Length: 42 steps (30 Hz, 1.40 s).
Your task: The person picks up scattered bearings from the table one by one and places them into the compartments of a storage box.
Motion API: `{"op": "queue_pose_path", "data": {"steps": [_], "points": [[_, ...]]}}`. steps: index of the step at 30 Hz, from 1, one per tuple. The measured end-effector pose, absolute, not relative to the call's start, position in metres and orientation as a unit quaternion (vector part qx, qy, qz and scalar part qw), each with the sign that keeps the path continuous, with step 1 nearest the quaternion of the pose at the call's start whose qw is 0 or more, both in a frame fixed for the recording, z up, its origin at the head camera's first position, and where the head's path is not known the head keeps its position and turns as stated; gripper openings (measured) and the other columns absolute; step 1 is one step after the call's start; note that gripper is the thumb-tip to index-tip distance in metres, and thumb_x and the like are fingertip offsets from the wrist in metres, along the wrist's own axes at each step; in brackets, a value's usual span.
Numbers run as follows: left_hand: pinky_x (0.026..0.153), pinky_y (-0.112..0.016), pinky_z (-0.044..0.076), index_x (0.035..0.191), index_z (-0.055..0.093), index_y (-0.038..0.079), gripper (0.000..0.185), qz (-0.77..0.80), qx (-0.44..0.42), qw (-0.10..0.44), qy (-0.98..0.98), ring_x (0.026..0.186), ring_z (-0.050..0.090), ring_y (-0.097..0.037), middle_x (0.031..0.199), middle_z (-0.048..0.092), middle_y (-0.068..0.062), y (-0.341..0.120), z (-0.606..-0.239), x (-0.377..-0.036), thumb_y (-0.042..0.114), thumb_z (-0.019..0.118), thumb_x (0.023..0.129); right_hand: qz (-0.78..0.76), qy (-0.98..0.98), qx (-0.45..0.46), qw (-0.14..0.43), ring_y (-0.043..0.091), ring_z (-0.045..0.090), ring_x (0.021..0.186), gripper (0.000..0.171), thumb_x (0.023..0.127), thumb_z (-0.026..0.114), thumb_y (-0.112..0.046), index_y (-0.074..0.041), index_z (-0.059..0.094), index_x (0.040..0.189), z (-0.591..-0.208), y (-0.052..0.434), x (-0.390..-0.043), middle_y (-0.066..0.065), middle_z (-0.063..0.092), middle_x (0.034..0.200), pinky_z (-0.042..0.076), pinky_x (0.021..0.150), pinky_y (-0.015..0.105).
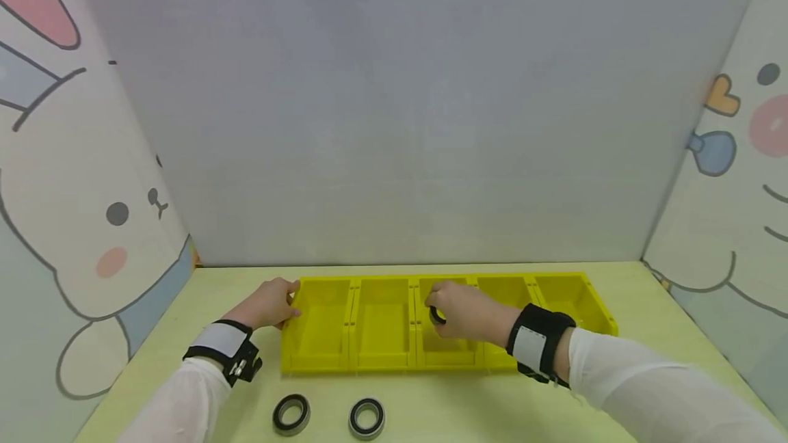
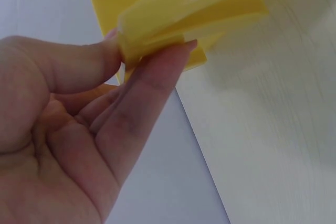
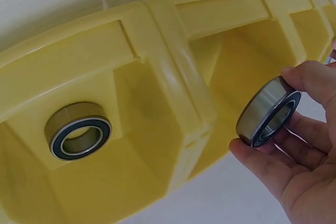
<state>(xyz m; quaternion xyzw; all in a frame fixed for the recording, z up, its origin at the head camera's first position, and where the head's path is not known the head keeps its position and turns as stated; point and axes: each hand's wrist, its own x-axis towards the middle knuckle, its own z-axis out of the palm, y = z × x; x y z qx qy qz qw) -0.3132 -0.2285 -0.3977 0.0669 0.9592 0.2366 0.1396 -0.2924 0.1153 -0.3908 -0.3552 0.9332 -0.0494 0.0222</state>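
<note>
My right hand [image 1: 470,313] pinches a ball bearing [image 3: 265,109] between thumb and fingers, tilted on edge, over the middle compartment of a row of yellow bins [image 1: 383,365]. In the right wrist view, a second bearing [image 3: 72,116] lies inside the neighbouring compartment; my right hand and forearm hide it from the head view. At the row's left end, my left hand [image 1: 266,303] grips the bin wall [image 2: 157,30] between thumb and fingers. On the table in front of the row lie two more bearings, one on the left [image 1: 279,417] and one beside it [image 1: 353,420].
The bins stand on a pale wood-grain table [image 1: 480,412]. Behind them rises a plain grey wall panel [image 1: 394,122]. Panels with cartoon animals flank the table on the left [image 1: 74,183] and right [image 1: 726,210].
</note>
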Motion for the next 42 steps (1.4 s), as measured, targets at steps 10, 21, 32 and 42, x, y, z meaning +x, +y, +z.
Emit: {"op": "queue_pose_path", "data": {"steps": [10,21,32,42], "points": [[0.061,-0.028,0.057,0.139,0.032,-0.014,0.062,0.229,0.083,0.133,0.961,0.062,0.056,-0.016,0.109,0.060,-0.029,-0.230,-0.398,-0.313,0.001,0.063,0.087,-0.030,0.932,-0.361,0.018,0.011,0.040,0.062,0.013,0.082,0.072,-0.008,-0.005,0.061,0.078,-0.429,0.107,-0.322,0.001,0.051,0.074,0.034,0.054,0.022],[0.060,-0.027,0.056,0.140,0.032,-0.012,0.063,0.235,0.079,0.135,0.959,0.062,0.056,-0.016,0.114,0.058,-0.031,-0.230,-0.400,-0.314,0.001,0.063,0.087,-0.018,0.937,-0.347,0.040,0.009,0.052,0.069,0.012,0.083,0.072,-0.015,-0.005,0.067,0.088,-0.441,0.103,-0.317,0.002,0.061,0.080,0.050,0.065,0.022],[0.062,-0.027,0.057,0.140,0.032,-0.012,0.062,0.230,0.067,0.139,0.961,0.066,0.056,-0.016,0.115,0.057,-0.030,-0.230,-0.398,-0.314,0.001,0.063,0.088,-0.003,0.936,-0.349,0.032,0.011,0.057,0.072,0.015,0.083,0.072,-0.019,-0.006,0.066,0.088,-0.453,0.103,-0.322,0.004,0.062,0.084,0.051,0.064,0.022],[0.064,-0.028,0.057,0.140,0.032,-0.011,0.062,0.229,0.062,0.141,0.961,0.068,0.057,-0.017,0.113,0.058,-0.029,-0.230,-0.398,-0.314,0.002,0.063,0.088,-0.027,0.955,-0.296,-0.018,0.035,0.044,0.126,0.071,0.086,0.067,-0.041,-0.006,0.041,0.142,-0.403,0.106,-0.314,0.018,0.041,0.142,0.051,0.092,0.040]]}}
